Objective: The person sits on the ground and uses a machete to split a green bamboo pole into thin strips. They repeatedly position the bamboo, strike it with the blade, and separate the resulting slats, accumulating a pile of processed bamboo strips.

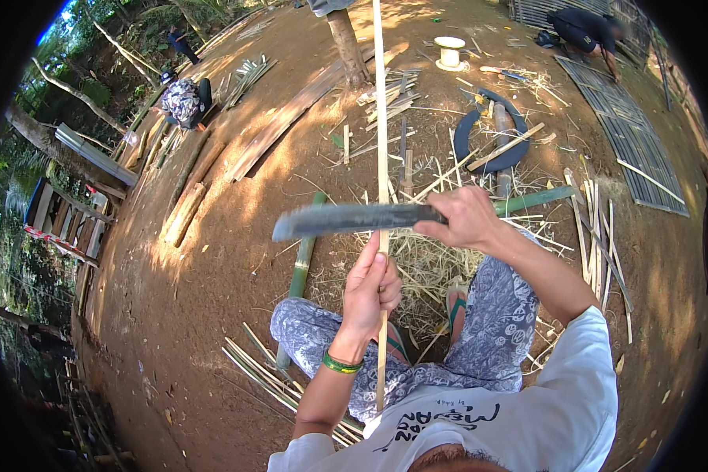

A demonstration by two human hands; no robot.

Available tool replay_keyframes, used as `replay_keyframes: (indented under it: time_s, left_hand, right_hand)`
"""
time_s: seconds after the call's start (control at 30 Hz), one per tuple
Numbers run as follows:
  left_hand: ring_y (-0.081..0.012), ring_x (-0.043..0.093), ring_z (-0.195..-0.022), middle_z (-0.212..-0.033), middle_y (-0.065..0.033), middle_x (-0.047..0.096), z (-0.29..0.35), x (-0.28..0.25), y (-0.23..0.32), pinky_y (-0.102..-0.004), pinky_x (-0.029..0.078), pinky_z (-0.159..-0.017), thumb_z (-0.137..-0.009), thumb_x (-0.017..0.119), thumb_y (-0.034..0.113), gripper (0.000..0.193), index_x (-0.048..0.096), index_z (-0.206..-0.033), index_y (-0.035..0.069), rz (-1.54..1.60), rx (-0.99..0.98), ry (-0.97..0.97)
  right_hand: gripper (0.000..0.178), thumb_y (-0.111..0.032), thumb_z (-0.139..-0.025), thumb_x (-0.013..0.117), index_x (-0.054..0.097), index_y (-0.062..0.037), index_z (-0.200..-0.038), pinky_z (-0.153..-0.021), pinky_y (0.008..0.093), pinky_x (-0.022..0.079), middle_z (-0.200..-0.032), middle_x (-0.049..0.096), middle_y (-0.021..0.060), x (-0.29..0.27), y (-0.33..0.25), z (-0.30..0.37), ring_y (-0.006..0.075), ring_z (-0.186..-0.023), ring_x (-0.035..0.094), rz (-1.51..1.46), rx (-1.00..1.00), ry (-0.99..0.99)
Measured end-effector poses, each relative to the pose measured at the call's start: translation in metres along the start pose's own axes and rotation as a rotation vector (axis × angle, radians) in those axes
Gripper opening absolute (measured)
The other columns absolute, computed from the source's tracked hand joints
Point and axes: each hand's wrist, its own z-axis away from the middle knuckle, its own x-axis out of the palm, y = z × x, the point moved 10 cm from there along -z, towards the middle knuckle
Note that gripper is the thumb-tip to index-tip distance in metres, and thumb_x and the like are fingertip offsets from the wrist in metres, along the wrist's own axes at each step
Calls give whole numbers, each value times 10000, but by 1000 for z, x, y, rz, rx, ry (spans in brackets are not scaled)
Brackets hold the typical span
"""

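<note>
My left hand point(370, 287) is closed around a long, pale bamboo strip point(382, 141), which stretches from my lap away to the far edge of the view. In my right hand point(466, 220) is the dark handle of a machete point(346, 222). Its blade, slightly blurred, points left and crosses the strip just beyond my left fingers. Whether the edge touches the strip, I cannot tell. Between my bent legs lies a heap of curly bamboo shavings point(429, 275).
Green bamboo poles point(302, 263) lie beside my legs. Split strips point(598, 236) are at the right, more at lower left. Further off are a black ring point(462, 138), a pale spool point(449, 55), a tree trunk point(348, 47) and a slatted panel point(629, 130). Other people point(185, 102) crouch in the distance.
</note>
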Motion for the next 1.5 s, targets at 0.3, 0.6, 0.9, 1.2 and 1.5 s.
replay_keyframes:
  time_s: [0.3, 0.6, 0.9, 1.2, 1.5]
  left_hand:
    - [-32, 262, -503, -706, 59, 318, 5, -11, 6, -199, 202, -424, -1102, 379, 200, 143, 496, -1114, 120, -21, -40, 47]
    - [-31, 251, -508, -709, 62, 314, 17, -26, 12, -206, 209, -428, -1098, 393, 192, 237, 504, -1299, 130, 33, -9, 114]
    - [-55, 274, -509, -694, 38, 299, 39, -57, -7, -181, 245, -407, -1101, 355, 215, 508, 230, -1592, 238, 93, -134, 150]
    - [-63, 409, -576, -1020, -85, 584, 2, -21, -4, -201, 354, -477, -1025, 444, 127, 355, 434, -1378, 157, 58, -52, -5]
    - [-39, 267, -505, -713, 42, 327, -3, 6, -1, -213, 209, -420, -1110, 358, 275, 204, 473, -1033, 124, 39, -108, -83]
  right_hand:
    - [648, -753, -808, 606, 619, -113, -707, -438, 458, 418, -471, 535, 112, 16, -17, -7, 332, -451, 594, 67, -146, 28]
    - [631, -705, -877, 558, 600, -100, -700, -485, 421, 403, -530, 550, 48, 21, -2, -20, 245, -447, 545, 149, -174, 3]
    - [713, -625, -960, 495, 677, 24, -728, -486, 435, 352, -476, 457, 101, -41, 123, -10, 202, -455, 445, -144, 471, 160]
    - [653, -699, -856, 595, 628, -72, -678, -428, 462, 435, -494, 563, 123, 10, -19, 2, 321, -447, 593, -60, 69, -104]
    - [649, -690, -843, 618, 528, -84, -628, -422, 435, 404, -503, 540, 91, 4, -38, 7, 295, -424, 552, -45, -19, -30]
